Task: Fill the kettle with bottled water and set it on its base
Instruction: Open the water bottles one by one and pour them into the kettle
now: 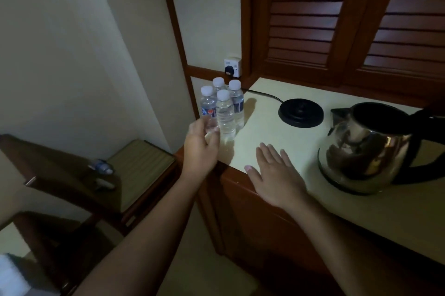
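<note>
4 capped water bottles (225, 112); left hand (199, 151) grips 1; kettle (366, 148) open.

Hotel-type rm, kettle (366, 148) & 4 sm water bottles (225, 112) on counter (265, 132), louvred closet doors (305, 16)

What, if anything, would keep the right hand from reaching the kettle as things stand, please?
Likely yes, it can reach: the right hand is open over the counter just left of the kettle, with only bare countertop between. The handle sits on the kettle's far side, though.
</note>
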A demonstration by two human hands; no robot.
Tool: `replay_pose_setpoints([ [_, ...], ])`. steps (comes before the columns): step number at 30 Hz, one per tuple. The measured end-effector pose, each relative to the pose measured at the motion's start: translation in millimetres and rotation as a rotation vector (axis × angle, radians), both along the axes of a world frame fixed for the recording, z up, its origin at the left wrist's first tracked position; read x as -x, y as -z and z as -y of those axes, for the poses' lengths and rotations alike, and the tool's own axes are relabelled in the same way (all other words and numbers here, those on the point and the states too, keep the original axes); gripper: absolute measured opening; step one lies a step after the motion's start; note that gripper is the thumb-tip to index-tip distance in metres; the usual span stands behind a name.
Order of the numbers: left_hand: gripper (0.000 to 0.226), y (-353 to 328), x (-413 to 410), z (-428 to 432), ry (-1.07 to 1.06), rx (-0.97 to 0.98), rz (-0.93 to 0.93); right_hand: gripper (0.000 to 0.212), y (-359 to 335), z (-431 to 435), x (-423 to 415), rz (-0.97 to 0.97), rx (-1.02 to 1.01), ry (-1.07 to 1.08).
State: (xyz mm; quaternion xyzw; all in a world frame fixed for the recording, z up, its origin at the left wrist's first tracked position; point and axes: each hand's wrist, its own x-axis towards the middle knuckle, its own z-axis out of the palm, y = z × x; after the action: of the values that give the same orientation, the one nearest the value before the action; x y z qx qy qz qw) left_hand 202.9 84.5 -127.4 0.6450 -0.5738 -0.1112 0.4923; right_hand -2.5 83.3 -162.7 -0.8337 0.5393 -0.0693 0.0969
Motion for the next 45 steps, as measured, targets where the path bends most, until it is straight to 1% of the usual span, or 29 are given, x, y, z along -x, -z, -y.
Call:
replay_pose_setpoints([
  [3, 0.055, -11.7, -13.4, 25.9, -0.004, -0.059, -0.193, 0.076, 1.4, 1.4, -2.0, -0.082, 0.027, 0.006],
  [5, 0.068, -16.8, -21.5, 40.8, 0.064, -0.134, -0.302, 0.076, 2.8, 2.1, -3.5, -0.092, 0.054, 0.004],
  [7, 0.073, -17.0, -31.5, 53.6, 0.154, -0.206, -0.37, 0.076, 4.4, 2.5, -4.3, -0.094, 0.076, 0.006],
  [9, 0.073, -17.7, -39.1, 61.1, 0.22, -0.257, -0.398, 0.076, 4.9, 2.5, -4.2, -0.094, 0.094, 0.008],
  [11, 0.069, -18.3, -42.3, 64.0, 0.257, -0.256, -0.385, 0.076, 4.5, 2.7, -3.7, -0.078, 0.1, 0.006],
  [15, 0.046, -19.5, -40.9, 62.1, 0.262, -0.231, -0.339, 0.075, 5.8, 3.3, -2.4, -0.021, 0.1, 0.003],
  [16, 0.044, -17.3, -42.0, 61.6, 0.248, -0.231, -0.344, 0.074, 6.7, 3.2, -1.4, 0.01, 0.106, 0.004],
  [18, 0.047, -12.9, -46.7, 57.7, 0.186, -0.215, -0.344, 0.07, 7.6, 1.9, 0.9, 0.104, 0.144, 0.0],
  [20, 0.05, -6.4, -52.9, 49.8, 0.124, -0.18, -0.337, 0.063, 5.2, -1.5, 2.6, 0.249, 0.178, 0.009],
  [23, 0.05, -15.3, -45.0, 8.3, 0.095, -0.122, -0.319, 0.052, -8.5, -10.9, 3.9, 0.5, 0.145, 0.059],
  [27, 0.049, -23.0, -14.4, -45.5, 0.262, -0.08, -0.288, 0.036, -49.0, -32.4, 3.4, 0.74, 0.191, 0.065],
  [29, 0.05, -29.6, 7.8, -64.5, 0.377, -0.092, -0.233, 0.035, -77.0, -43.3, 4.6, 0.813, 0.218, 0.036],
  [31, 0.05, -35.6, 30.3, -77.3, 0.482, -0.106, -0.187, 0.038, -98.1, -50.4, 10.2, 0.797, 0.281, 0.024],
  [33, 0.048, -41.0, 50.7, -83.9, 0.562, -0.118, -0.186, 0.04, -111.2, -53.7, 23.0, 0.684, 0.372, 0.061],
  [35, 0.046, -46.1, 69.8, -87.2, 0.617, -0.125, -0.208, 0.035, -119.7, -56.4, 44.9, 0.592, 0.405, 0.121],
  [37, 0.044, -48.0, 85.4, -87.9, 0.682, -0.141, -0.231, 0.036, -128.5, -62.1, 70.9, 0.552, 0.386, 0.083],
  [40, 0.044, -47.4, 107.0, -84.4, 0.798, -0.171, -0.204, 0.036, -142.6, -77.2, 104.6, 0.511, 0.335, 0.02],
  [42, 0.042, -48.5, 121.8, -80.1, 0.883, -0.179, -0.217, 0.031, -150.3, -87.7, 122.2, 0.469, 0.312, 0.011],
  [45, 0.039, -54.2, 142.5, -73.5, 1.038, -0.183, -0.221, 0.016, -162.4, -103.6, 150.1, 0.454, 0.213, 0.039],
])
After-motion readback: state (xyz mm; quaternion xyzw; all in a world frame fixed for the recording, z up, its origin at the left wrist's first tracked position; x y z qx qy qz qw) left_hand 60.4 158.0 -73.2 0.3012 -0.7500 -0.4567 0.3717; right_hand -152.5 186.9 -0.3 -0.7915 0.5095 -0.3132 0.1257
